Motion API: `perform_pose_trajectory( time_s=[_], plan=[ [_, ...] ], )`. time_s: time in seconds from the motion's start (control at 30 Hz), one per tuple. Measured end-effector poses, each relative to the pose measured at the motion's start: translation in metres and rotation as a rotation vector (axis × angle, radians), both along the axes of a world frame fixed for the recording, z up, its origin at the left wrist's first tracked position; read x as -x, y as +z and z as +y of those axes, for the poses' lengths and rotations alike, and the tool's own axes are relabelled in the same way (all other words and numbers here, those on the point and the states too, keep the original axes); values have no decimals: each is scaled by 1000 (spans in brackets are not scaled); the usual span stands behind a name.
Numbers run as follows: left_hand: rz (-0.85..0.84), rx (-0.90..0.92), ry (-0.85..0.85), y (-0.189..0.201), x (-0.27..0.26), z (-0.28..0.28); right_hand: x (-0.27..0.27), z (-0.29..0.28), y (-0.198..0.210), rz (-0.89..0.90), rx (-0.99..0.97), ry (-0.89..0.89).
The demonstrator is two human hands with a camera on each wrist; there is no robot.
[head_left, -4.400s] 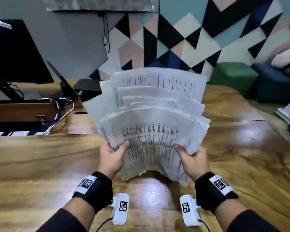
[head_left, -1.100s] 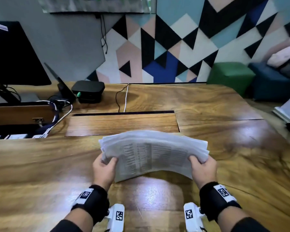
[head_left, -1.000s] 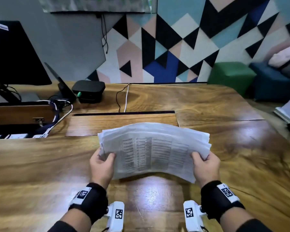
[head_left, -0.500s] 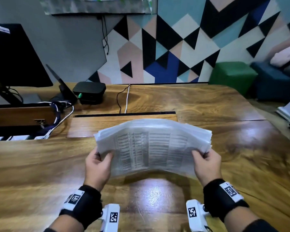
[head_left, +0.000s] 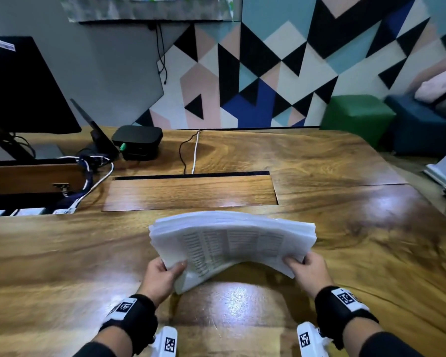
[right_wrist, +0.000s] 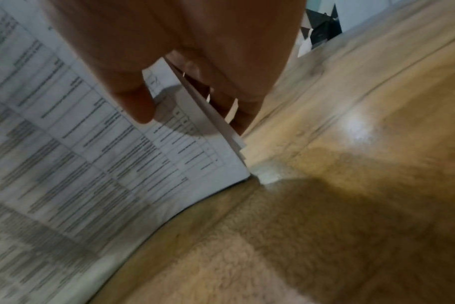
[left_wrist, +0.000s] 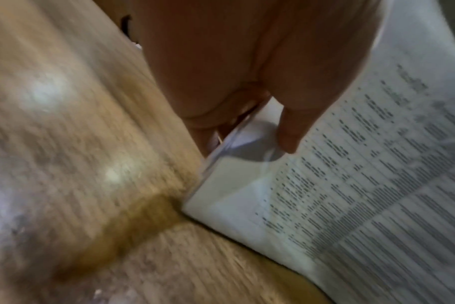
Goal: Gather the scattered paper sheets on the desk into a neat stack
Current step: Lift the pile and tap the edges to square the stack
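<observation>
A: What have you got nearest you?

B: My two wrists in black bands, and just past them my hands. My left hand (head_left: 162, 275) pinches the left end of the sheets (head_left: 232, 240), thumb on the printed top, the other fingers (left_wrist: 208, 142) curled under the edge. My right hand (head_left: 308, 270) does the same at the right end, thumb on top and fingers (right_wrist: 243, 115) wrapped beneath. So both sets of fingers are clamped on the paper.

A: And where is the paper itself?

B: Between my hands, over the middle of the desk (head_left: 62, 253). The sheets are gathered into one thick bundle with edges roughly in line. It bows upward in the middle. In the wrist views the lower corners come right down by the wood; whether they touch it I cannot tell, the pictures are blurred there.

A: What is printed on it?

B: Rows and columns of small text, like a table. Too blurred to read.

A: Beyond the bundle?

B: A flat wooden flap (head_left: 191, 193) set in the desk, with a dark slot along its far edge. Further back a black cable and a white cable (head_left: 195, 153) run into that slot. To the left sits a small black box (head_left: 138, 139), then a monitor (head_left: 18, 86) at the far left. Behind the desk is a wall (head_left: 281, 60) of coloured triangles, and a green stool (head_left: 358, 114) to the right.
</observation>
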State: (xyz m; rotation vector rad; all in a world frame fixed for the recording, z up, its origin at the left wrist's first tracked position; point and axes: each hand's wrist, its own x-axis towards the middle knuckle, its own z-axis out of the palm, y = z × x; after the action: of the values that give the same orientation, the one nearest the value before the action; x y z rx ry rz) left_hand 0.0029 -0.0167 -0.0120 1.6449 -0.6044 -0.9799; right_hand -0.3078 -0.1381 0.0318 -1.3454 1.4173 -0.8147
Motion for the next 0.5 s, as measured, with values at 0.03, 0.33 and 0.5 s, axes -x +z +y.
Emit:
perform_pose_trajectory(
  time_s=[0.03,0.33,0.5],
  plan=[
    [-29,22,-1,5,2,-2,-1,0,5,-5,8,-3],
    [-92,332,267,56,35,-5,-20,11,39,-305,190,-131],
    [-61,219,362,41,38,1,-26,25,23,-232,204,-224]
  ],
)
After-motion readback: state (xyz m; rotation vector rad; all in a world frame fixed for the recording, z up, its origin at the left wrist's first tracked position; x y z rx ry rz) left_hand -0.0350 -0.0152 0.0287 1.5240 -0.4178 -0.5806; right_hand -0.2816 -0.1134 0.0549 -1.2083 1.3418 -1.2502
